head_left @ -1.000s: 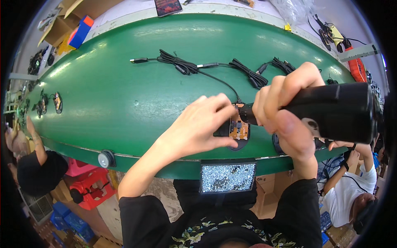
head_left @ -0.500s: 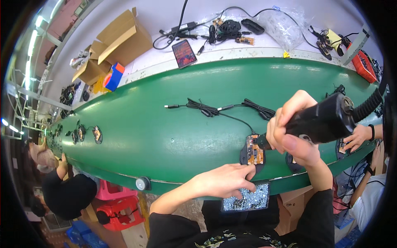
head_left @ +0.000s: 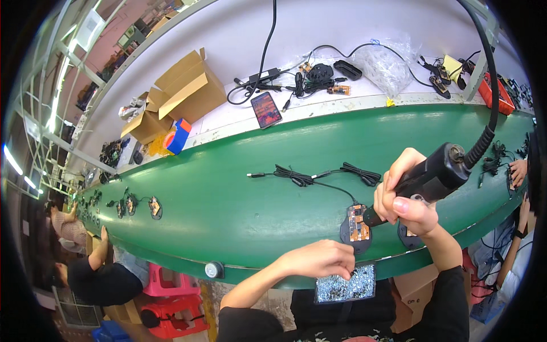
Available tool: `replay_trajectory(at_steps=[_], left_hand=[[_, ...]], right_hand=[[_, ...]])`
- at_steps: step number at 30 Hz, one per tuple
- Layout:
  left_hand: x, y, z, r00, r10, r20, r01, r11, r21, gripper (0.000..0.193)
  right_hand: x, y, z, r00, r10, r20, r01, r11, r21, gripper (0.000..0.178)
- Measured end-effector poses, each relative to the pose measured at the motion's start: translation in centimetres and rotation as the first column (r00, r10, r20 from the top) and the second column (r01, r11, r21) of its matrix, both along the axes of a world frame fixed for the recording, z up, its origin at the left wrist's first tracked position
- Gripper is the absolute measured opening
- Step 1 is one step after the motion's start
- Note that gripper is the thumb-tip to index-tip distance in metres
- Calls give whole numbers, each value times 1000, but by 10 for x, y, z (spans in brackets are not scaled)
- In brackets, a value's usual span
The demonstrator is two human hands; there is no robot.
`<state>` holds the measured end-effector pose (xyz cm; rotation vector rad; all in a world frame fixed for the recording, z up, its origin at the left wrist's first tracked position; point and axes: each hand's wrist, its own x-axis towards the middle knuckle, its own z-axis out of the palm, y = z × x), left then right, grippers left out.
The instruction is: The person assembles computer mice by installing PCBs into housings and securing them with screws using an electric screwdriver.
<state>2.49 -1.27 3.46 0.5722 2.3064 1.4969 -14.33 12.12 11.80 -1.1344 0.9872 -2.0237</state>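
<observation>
My right hand (head_left: 411, 202) is wrapped around a black electric screwdriver (head_left: 436, 174), its tip end pointing down-left beside an orange-brown circuit board (head_left: 360, 228). The board sits in a dark oval computer mouse base (head_left: 345, 236) on the green conveyor belt. From that base runs a black cable (head_left: 293, 175), bundled in two coils farther back. My left hand (head_left: 322, 257) has its fingers pinched over a tray (head_left: 374, 283) of small silver screws at the belt's near edge. What the fingertips hold is too small to make out. Another mouse base (head_left: 409, 235) lies partly hidden under my right wrist.
A phone (head_left: 266, 109), cardboard boxes (head_left: 191, 88), a plastic bag (head_left: 387, 68) and cables occupy the back shelf. More mouse bases (head_left: 155, 207) lie at the left of the belt. Co-workers' hands (head_left: 518, 172) show at both ends. The screwdriver's cord (head_left: 489, 85) rises overhead.
My left hand's fingers, spread over the screws before, have drawn together in a pinch. The screwdriver stays beside the board. The whole view has shifted and tilted slightly.
</observation>
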Motion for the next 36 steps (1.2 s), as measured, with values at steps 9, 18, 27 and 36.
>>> replay_trajectory(at_steps=[9,18,27,36], left_hand=[[-15,-4,-16,917,329,-227,-345,938,-33,13],[-11,7,-12,770,453,-450,-552,826,-113,11],[-8,1,-36,624,571,-534,-694,719,-43,12],[-10,2,-47,664,554,-503,-668,742,-65,12]], right_hand=[[-2,19,9,999,45,-4,-44,996,77,29],[10,10,-1,999,-11,39,8,998,68,23],[13,-2,-10,1000,-30,5,30,1000,-1,26],[18,-3,-13,997,45,59,-46,999,15,32]])
